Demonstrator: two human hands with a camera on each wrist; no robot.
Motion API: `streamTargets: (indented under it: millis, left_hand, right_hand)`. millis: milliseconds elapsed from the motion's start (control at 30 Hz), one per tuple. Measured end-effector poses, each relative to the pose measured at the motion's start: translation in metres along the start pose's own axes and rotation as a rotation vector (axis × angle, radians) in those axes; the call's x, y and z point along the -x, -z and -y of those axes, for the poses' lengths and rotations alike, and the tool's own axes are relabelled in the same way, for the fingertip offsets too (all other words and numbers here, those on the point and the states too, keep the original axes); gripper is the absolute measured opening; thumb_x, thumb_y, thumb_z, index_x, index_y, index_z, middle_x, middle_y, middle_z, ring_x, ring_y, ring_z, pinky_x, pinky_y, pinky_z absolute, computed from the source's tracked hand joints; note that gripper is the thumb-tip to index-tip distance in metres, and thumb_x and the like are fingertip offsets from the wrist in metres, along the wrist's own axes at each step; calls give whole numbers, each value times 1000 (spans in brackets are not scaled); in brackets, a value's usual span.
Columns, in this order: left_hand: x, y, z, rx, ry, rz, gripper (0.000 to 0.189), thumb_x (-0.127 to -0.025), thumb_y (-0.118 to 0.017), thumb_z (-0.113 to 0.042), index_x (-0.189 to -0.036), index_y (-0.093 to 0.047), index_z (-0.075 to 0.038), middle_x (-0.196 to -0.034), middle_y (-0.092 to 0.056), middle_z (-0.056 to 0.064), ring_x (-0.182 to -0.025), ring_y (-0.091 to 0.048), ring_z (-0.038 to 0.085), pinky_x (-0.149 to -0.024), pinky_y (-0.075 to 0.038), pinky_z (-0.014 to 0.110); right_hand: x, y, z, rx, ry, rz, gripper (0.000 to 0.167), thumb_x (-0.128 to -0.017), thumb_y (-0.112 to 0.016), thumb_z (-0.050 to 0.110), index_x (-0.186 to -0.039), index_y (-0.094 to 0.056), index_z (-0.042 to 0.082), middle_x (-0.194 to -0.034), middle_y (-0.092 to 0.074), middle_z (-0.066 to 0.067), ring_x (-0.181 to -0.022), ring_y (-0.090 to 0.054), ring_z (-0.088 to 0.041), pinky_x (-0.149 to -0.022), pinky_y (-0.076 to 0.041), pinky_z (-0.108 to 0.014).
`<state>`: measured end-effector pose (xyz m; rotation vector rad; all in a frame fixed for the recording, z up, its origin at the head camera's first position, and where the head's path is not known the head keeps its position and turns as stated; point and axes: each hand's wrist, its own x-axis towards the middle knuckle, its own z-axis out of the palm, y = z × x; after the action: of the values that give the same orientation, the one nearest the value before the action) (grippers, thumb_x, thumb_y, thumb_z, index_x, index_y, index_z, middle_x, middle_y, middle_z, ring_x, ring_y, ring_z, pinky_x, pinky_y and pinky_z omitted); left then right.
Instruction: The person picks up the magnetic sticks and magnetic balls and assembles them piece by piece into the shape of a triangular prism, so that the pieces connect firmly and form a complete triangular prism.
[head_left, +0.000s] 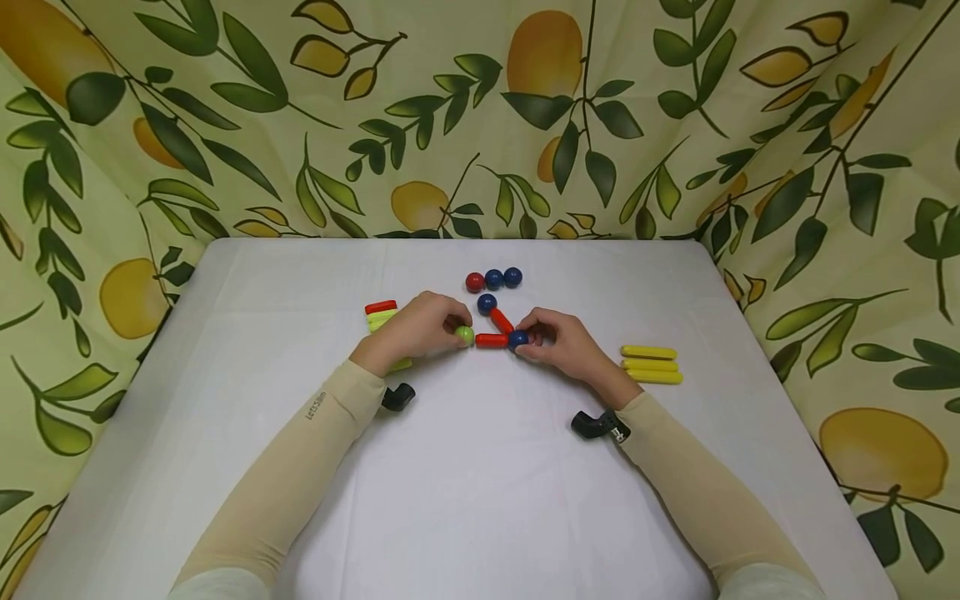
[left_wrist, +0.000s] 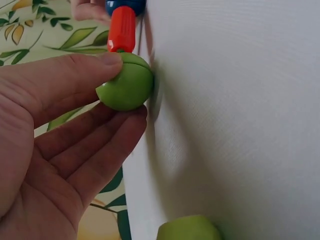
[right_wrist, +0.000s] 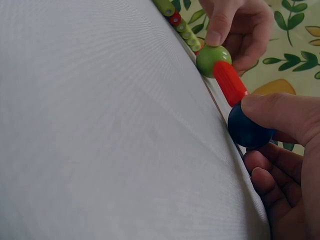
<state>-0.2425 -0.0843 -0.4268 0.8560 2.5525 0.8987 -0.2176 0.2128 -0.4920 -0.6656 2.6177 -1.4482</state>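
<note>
My left hand (head_left: 420, 325) pinches a green ball (left_wrist: 127, 87) between thumb and fingers. My right hand (head_left: 566, 342) holds a dark blue ball (right_wrist: 247, 127) the same way. A short red rod (head_left: 491, 341) lies between the two balls. One end meets the blue ball; the other is at the green ball, though I cannot tell if they are joined. From the held blue ball a second red rod (head_left: 501, 321) slants back and left to another blue ball (head_left: 487, 304). All of these are low, at the white tabletop.
Behind the hands, a loose red ball (head_left: 475, 282) and two blue balls (head_left: 503, 277) sit in a row. Yellow rods (head_left: 649, 365) lie at the right. Left of the left hand are a red rod (head_left: 381, 307) and yellow-green rods (head_left: 381, 317), partly hidden. A patterned curtain (head_left: 450, 125) borders the table.
</note>
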Motion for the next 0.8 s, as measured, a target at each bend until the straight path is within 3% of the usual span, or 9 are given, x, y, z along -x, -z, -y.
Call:
streamTargets:
  millis: [467, 800]
  left_hand:
    - [8, -2, -4, -30, -3, 10, 27, -94, -88, -18, -117, -80, -7, -107, -75, 1, -100, -68, 19, -97, -55, 37]
    - [49, 40, -2, -123, 17, -95, 28, -98, -82, -9, -125, -79, -2, -115, -76, 13, -104, -67, 28, -91, -56, 46]
  right_hand:
    - [1, 3, 2, -12, 2, 20, 27, -90, -89, 10, -113, -76, 14, -97, -66, -3, -90, -59, -26, -78, -49, -32]
    - [1, 3, 2, -3, 22, 35, 27, -90, -89, 10, -114, -76, 14, -99, -67, -2, -91, -59, -25, -79, -49, -33]
